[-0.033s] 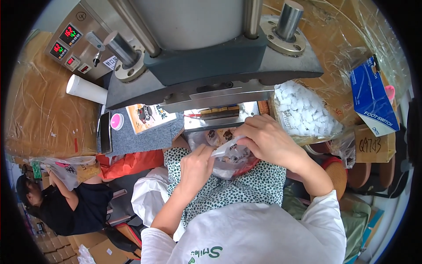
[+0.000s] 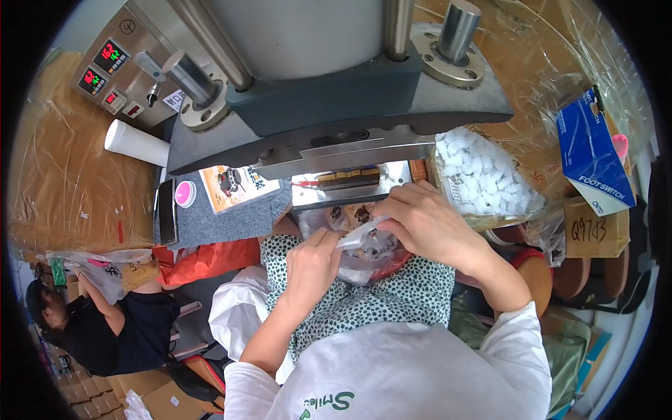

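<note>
Between my two hands stretches a white folded strip (image 2: 358,234), possibly paper or plastic film. My left hand (image 2: 313,264) pinches its left end, fingers closed. At the other end, my right hand (image 2: 423,222) grips it between thumb and fingers. Beneath, on my lap, sits a clear plastic bag (image 2: 373,271) with several small printed pieces (image 2: 362,214) showing inside it. Just beyond my hands is the lit bed of a metal press (image 2: 350,180), with brass-coloured bars on it. My fingers partly hide the strip's ends.
The upper press block (image 2: 322,105) hangs over the bed. On the right lies a heap of small white pieces (image 2: 483,171), beside a blue box (image 2: 595,154). Left are a printed card (image 2: 229,187), a pink-topped jar (image 2: 185,194), a phone (image 2: 167,211) and a white cup (image 2: 136,142). A co-worker (image 2: 105,322) sits lower left.
</note>
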A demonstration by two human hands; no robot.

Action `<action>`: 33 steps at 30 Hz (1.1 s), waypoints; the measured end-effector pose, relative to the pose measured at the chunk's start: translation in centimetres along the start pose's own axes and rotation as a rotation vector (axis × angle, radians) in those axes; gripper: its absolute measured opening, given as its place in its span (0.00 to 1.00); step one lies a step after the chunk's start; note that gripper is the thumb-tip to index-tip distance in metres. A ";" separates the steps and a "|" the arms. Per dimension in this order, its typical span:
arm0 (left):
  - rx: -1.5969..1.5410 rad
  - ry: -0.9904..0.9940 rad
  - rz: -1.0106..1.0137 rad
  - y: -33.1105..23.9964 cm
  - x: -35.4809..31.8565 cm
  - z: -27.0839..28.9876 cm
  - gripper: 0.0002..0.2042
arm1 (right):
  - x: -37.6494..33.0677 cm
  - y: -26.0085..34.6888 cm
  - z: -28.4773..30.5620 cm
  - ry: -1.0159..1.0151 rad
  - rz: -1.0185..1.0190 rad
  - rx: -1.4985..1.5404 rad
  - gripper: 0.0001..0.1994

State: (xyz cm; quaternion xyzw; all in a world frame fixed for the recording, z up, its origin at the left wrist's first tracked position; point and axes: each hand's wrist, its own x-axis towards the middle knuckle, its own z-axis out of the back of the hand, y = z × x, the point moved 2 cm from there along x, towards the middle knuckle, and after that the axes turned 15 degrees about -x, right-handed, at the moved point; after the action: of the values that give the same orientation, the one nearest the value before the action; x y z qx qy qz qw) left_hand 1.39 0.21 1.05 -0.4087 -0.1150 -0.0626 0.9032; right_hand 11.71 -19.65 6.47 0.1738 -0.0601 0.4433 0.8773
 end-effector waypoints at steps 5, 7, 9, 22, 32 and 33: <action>-0.083 0.071 0.013 0.9 0.0 -1.0 0.08 | 0.1 -0.4 -0.2 -0.058 0.002 0.050 0.10; -0.254 0.084 0.129 1.3 0.3 -1.6 0.07 | 0.1 -0.6 -0.3 -0.077 -0.017 0.128 0.11; -0.427 0.095 0.245 2.1 1.0 -2.0 0.07 | 0.1 -0.9 0.1 -0.204 -0.194 -0.053 0.14; -0.770 -0.143 0.542 6.3 4.2 -2.3 0.15 | -4.0 -8.4 -1.2 -0.095 -0.363 -0.473 0.10; 0.338 -0.268 0.152 10.3 -1.7 4.7 0.18 | -4.4 -7.9 -0.2 -0.139 -0.568 -0.249 0.07; 0.230 -0.323 0.220 9.9 -2.2 5.3 0.13 | -4.3 -7.2 0.8 -0.137 -0.563 -0.249 0.07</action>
State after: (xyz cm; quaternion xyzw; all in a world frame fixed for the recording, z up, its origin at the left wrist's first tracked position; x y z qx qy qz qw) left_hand 0.45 10.76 -3.28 -0.3180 -0.2193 0.1162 0.9150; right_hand 14.89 -27.12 4.31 0.1042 -0.1223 0.1595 0.9740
